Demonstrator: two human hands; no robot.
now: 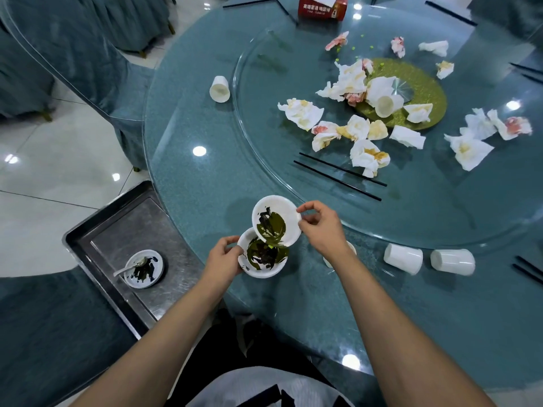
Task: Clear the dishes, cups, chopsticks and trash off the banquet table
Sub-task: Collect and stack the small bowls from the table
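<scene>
My right hand (320, 227) pinches the rim of a white bowl (279, 208), tilted so its green and dark leftovers run down. Under it, my left hand (224, 258) grips a second white bowl (264, 270) that holds the same dark green food. Both bowls hang over the near edge of the round glass banquet table (205, 177). Crumpled stained napkins (302, 113) litter the glass turntable (411, 207). A pair of black chopsticks (338, 174) lies on the turntable. White cups lie tipped over: one (219, 89) far left, two (403, 258) (452, 261) at my right.
A steel tray (117, 218) at my lower left holds a small white dish with a spoon (144, 268). A red tissue box (321, 7) stands at the far side. More chopsticks (529, 270) lie at the right edge. Covered chairs (97, 54) stand at the left.
</scene>
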